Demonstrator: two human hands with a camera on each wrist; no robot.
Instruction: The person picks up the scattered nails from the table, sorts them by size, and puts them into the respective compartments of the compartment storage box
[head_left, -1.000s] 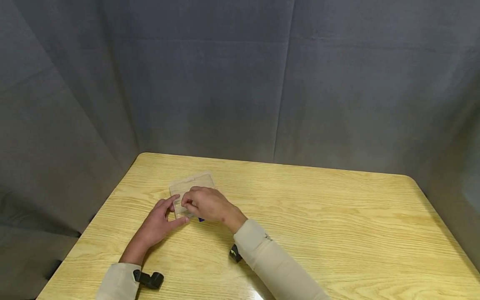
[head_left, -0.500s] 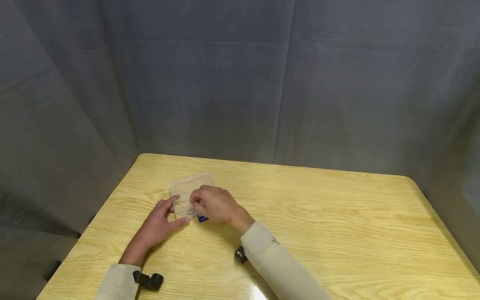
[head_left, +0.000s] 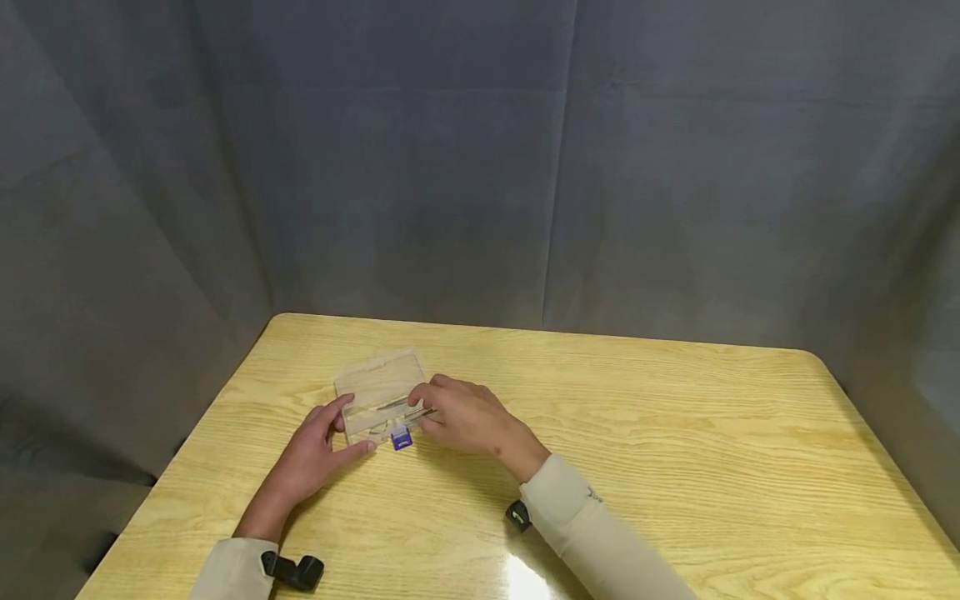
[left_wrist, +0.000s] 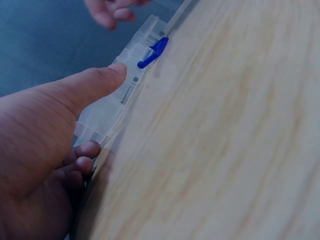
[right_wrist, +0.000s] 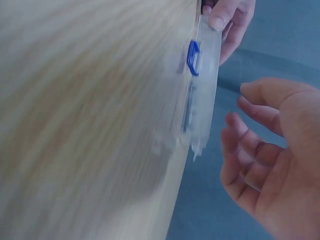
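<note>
A small clear plastic case [head_left: 360,422] with a blue latch [head_left: 402,438] on its front lies at the left of the table, its clear lid [head_left: 386,379] folded back. Thin, dark, slender items [head_left: 393,403] show inside. My left hand [head_left: 315,454] grips the case's left end; in the left wrist view the thumb [left_wrist: 102,82] lies along the front wall and the other fingers curl at the end. My right hand [head_left: 468,417] hovers at the case's right end. Its fingers are loosely bent, with nothing visible between them in the right wrist view, apart from the case there.
The wood-grain table [head_left: 637,442] extends far to the right of the hands. Grey curtains [head_left: 412,167] hang behind it and along both sides. A black wrist camera [head_left: 296,572] sits at the left cuff, another [head_left: 518,516] at the right cuff.
My right hand has moved right, from over the middle of the case to its right end, uncovering the blue latch and the items inside. My left hand keeps its grip.
</note>
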